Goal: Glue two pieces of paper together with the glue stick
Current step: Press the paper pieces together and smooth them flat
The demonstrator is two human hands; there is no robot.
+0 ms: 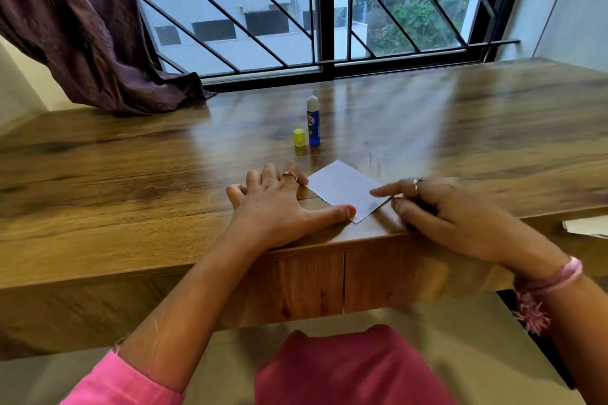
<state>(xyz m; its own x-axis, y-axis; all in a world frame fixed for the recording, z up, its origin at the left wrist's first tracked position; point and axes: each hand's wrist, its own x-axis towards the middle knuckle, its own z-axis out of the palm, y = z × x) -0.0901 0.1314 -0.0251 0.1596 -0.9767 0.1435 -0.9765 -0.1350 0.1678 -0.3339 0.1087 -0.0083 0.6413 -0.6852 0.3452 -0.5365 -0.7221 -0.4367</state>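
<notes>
A small white square of paper (342, 189) lies turned like a diamond near the front edge of the wooden table (131, 174). My left hand (273, 204) rests flat with fingers spread, its thumb pressing the paper's near corner. My right hand (444, 207) lies at the paper's right corner, index finger stretched onto the sheet, the other fingers curled. Whether one or two sheets lie there, I cannot tell. Behind the paper a blue glue stick (313, 120) stands upright, uncapped, white glue showing. Its yellow cap (299, 137) stands just left of it.
A purple curtain (98, 26) drapes onto the table's back left. A barred window (322, 10) runs along the far edge. More white paper (585, 227) lies at the right edge, lower down. The table front has drawer panels (342, 276).
</notes>
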